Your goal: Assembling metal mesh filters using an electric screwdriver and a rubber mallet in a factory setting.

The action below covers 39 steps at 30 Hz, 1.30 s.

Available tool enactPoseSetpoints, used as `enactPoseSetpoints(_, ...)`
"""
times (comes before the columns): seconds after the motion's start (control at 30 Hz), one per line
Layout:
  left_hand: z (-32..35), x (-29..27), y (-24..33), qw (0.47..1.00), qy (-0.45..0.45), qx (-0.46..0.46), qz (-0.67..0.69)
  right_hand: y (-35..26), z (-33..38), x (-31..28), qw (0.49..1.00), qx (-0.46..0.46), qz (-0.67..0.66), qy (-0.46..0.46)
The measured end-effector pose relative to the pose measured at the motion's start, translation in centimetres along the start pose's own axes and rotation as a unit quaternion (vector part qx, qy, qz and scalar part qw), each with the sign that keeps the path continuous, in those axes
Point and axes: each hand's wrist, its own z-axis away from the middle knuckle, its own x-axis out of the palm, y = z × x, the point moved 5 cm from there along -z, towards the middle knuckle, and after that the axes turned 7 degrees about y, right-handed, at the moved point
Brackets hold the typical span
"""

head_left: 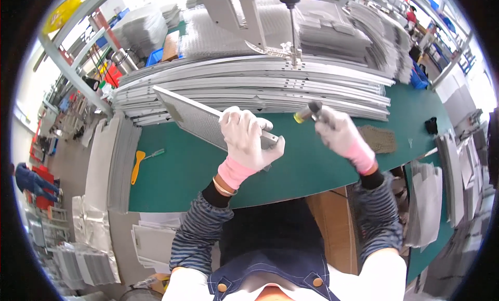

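Head view: the left hand is clamped on the edge of a grey mesh panel, held tilted at the green table, in front of stacked metal strips. The right hand, apart from the left, is closed around a yellow-tipped hammer, slightly blurred, near a brown cloth. A blue bin stands at the back right, and a blue box at the back left, near a metal can; what these containers hold is too small to tell
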Motion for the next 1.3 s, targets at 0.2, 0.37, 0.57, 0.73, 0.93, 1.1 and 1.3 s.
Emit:
enactPoseSetpoints(0.2,-0.3,1.0,-0.1,1.000,0.002,-0.021,0.012,-13.5,-0.1,-3.8,0.945,-0.278,0.060,0.165)
enactPoseSetpoints(0.37,0.0,1.0,-0.4,1.000,-0.007,-0.027,0.004,-10.8,-0.1,1.9,0.881,-0.328,0.330,-0.086)
enactPoseSetpoints(0.57,0.1,0.7,-0.3,1.000,0.007,-0.008,0.006,-11.8,-0.8,0.0,0.939,-0.338,0.065,0.010)
enactPoseSetpoints(0.73,0.5,0.4,-0.6,1.000,0.020,-0.011,-0.003,-10.7,0.0,2.5,0.865,-0.309,0.370,-0.139)
enactPoseSetpoints(0.93,0.8,0.4,-0.6,1.000,0.014,-0.015,0.004,-10.1,-0.2,2.9,0.867,-0.305,0.379,-0.104)
enactPoseSetpoints(1.1,0.5,0.3,-0.2,0.999,0.033,-0.015,0.011,-10.8,0.9,0.7,0.933,-0.267,0.241,-0.003)
enactPoseSetpoints(1.3,0.6,0.5,-0.7,1.000,0.026,-0.005,-0.009,-8.5,1.7,2.0,0.934,-0.252,0.247,-0.059)
